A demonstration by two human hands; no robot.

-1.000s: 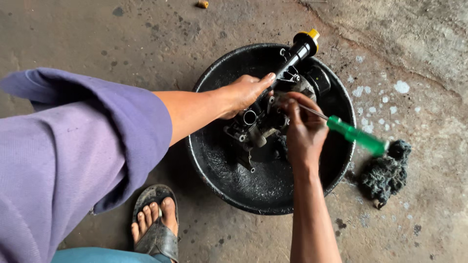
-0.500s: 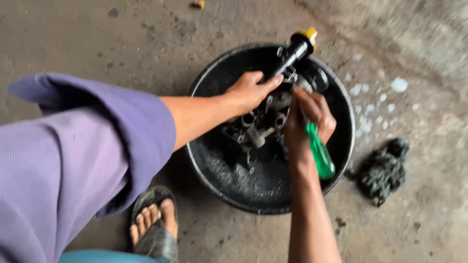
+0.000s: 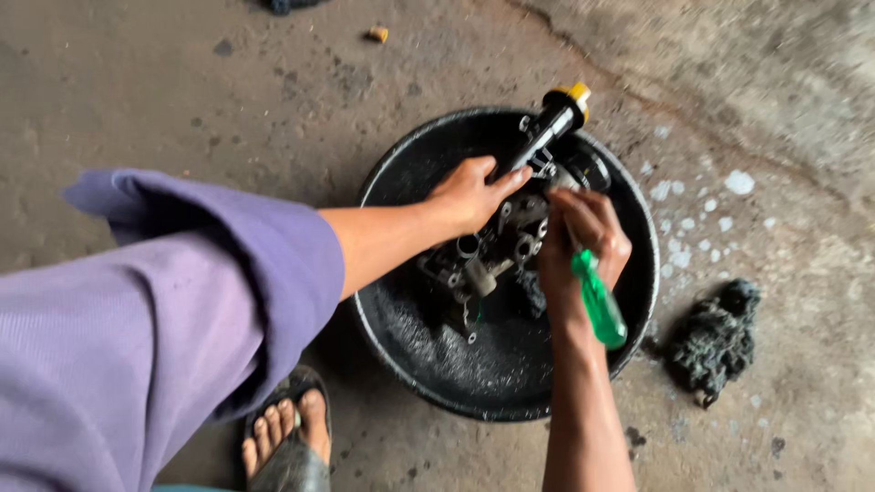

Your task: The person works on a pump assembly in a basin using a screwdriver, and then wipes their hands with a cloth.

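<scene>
a dark, greasy wad of rag [image 3: 715, 337] lies on the concrete floor [image 3: 228, 100] at four o'clock. white flecks [image 3: 720, 196] speckle the floor at two o'clock. a small yellowish scrap [image 3: 376, 35] sits at eleven o'clock. a sandalled foot [image 3: 290, 442] shows at seven o'clock.
</scene>
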